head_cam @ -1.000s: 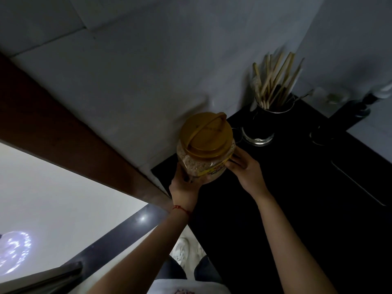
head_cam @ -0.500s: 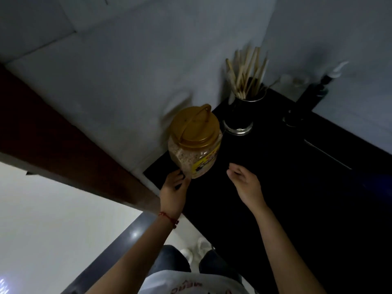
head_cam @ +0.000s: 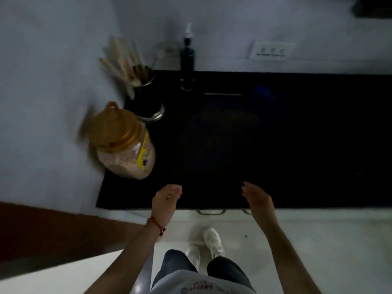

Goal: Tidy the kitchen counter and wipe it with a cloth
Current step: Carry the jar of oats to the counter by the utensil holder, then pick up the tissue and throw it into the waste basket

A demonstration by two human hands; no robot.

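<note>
I see both hands held over the front edge of the black table (head_cam: 275,145), empty and well apart from each other. My left hand (head_cam: 166,201) has its fingers loosely relaxed, palm turned inward, and a red string bracelet (head_cam: 156,224) sits on that wrist. My right hand (head_cam: 257,199) is likewise slack, fingers nearly straight and pointing forward, gripping nothing. Neither hand touches anything that I can make out.

The jar (head_cam: 125,143) stands at the left end of the table, close against the pale wall (head_cam: 42,81), near the left hand but apart from it. It has a brown-gold lid with a carry handle, a yellow label on its side and a pale grainy filling. Just behind it, in the back left corner, stands a metal cup (head_cam: 146,92) holding a bunch of wooden chopsticks (head_cam: 123,64). To the right of that cup, at the back edge, stands a dark pump bottle (head_cam: 187,58) with a white nozzle. On the wall further right is a white switch plate (head_cam: 271,49).

The picture is dark and somewhat blurred, so the table surface shows little detail; I cannot make out a cloth anywhere on it. Below the table edge I see a metal drawer handle (head_cam: 210,212), a pale floor, white shoes (head_cam: 206,245) and dark trousers.
</note>
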